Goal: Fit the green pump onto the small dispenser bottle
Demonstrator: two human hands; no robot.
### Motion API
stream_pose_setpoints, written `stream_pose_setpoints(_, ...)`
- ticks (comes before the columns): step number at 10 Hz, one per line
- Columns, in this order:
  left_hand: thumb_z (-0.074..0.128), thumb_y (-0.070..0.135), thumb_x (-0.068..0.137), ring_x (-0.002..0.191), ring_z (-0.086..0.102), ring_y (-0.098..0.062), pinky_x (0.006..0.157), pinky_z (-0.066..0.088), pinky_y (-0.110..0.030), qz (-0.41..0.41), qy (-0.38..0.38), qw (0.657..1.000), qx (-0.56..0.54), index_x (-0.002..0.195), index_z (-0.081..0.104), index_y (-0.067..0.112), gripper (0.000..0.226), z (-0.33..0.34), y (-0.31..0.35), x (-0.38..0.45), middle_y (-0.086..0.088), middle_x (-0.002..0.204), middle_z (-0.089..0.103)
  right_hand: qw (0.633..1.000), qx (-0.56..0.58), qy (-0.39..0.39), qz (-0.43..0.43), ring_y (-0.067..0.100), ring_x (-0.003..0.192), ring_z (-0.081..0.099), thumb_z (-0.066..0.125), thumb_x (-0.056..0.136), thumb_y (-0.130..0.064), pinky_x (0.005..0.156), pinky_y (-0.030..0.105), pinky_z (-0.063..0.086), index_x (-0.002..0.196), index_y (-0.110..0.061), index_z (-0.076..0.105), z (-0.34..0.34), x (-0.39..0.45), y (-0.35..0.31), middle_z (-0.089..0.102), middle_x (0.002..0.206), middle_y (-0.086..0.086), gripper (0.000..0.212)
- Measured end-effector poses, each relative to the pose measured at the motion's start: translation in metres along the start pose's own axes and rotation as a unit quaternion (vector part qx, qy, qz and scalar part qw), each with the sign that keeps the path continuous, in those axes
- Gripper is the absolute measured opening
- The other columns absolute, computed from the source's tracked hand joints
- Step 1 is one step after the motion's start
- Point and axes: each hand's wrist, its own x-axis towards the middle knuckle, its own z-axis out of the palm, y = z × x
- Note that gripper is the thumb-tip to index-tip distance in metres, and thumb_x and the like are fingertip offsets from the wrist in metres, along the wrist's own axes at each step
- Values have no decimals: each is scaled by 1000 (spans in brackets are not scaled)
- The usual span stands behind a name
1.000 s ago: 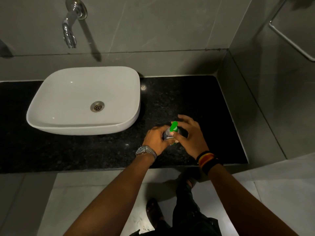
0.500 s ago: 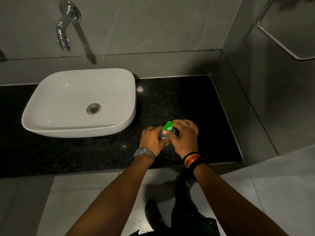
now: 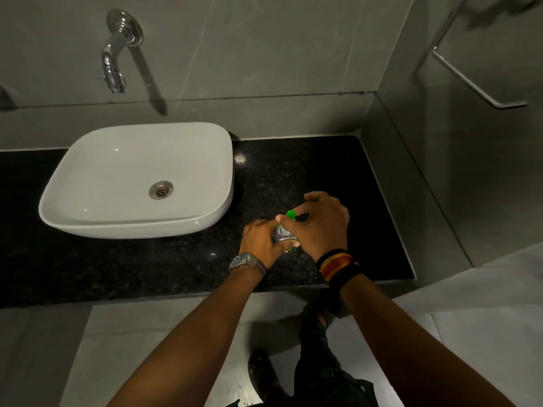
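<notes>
Green pump [image 3: 291, 214] atop small dispenser bottle [image 3: 282, 234], between both hands | left hand [image 3: 262, 240] wraps bottle | right hand [image 3: 321, 225] clamps down on pump (mostly hidden) above black counter [image 3: 338, 168]

A single wide-angle view comes from the person's head, looking forward and steeply down, so the wall tiles bend outward toward the frame edges. The black granite counter [image 3: 164, 268] crosses the middle of the frame, with the white basin [image 3: 88, 207] at about 10 o'clock from centre and the wall tap [image 3: 117, 54] near 11 o'clock. Both forearms enter from 6 o'clock and meet just right of centre, close to the lens. The floor [image 3: 117, 348] fills the bottom strip, and a metal rail [image 3: 470, 83] sits at 2 o'clock on the side wall. No second view overlaps this one.
</notes>
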Motion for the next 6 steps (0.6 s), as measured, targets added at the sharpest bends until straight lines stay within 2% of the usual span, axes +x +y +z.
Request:
stream_pose_setpoints(2, 61, 72, 69, 90, 68, -25, 85, 53, -43, 20, -8, 1000, -8, 102, 74, 24, 60, -1, 1, 0, 0, 92, 76, 998, 52, -45, -10, 19, 135, 40, 73, 74, -46, 115, 60, 20, 92, -33, 77, -8, 1, 5, 52, 140, -11, 22)
stream_pose_setpoints(3, 66, 71, 70, 89, 68, -24, 85, 53, -44, 25, -5, 1000, 2, 101, 74, 24, 57, -2, -2, 1, 0, 91, 76, 994, 80, -66, -20, 18, 136, 40, 73, 77, -46, 116, 58, 21, 96, -34, 77, -9, 3, 13, 52, 142, -12, 22)
stream_pose_setpoints(4, 71, 70, 70, 84, 67, -23, 80, 54, -41, 13, -11, 1000, -1, 97, 73, 25, 53, -1, -1, 1, 0, 87, 75, 989, 127, -77, -25, 17, 130, 46, 71, 81, -51, 113, 50, 32, 106, -31, 77, -4, 2, 20, 55, 138, -10, 32)
stream_pose_setpoints(5, 77, 73, 63, 92, 69, -21, 85, 55, -38, 5, -49, 999, -4, 106, 71, 28, 62, -2, -3, 0, 2, 98, 75, 973, 221, -59, 0, 15, 124, 52, 69, 86, -46, 107, 39, 44, 112, -26, 75, 4, -8, 34, 59, 131, -7, 33)
stream_pose_setpoints(6, 87, 69, 53, 136, 52, -26, 113, 44, -40, -21, -130, 991, -20, 153, 42, 24, 118, -7, -12, 5, -6, 149, 56, 967, 252, -7, 31, 15, 118, 58, 65, 91, -39, 101, 39, 51, 110, -25, 75, 11, -22, 55, 62, 124, -5, 26)
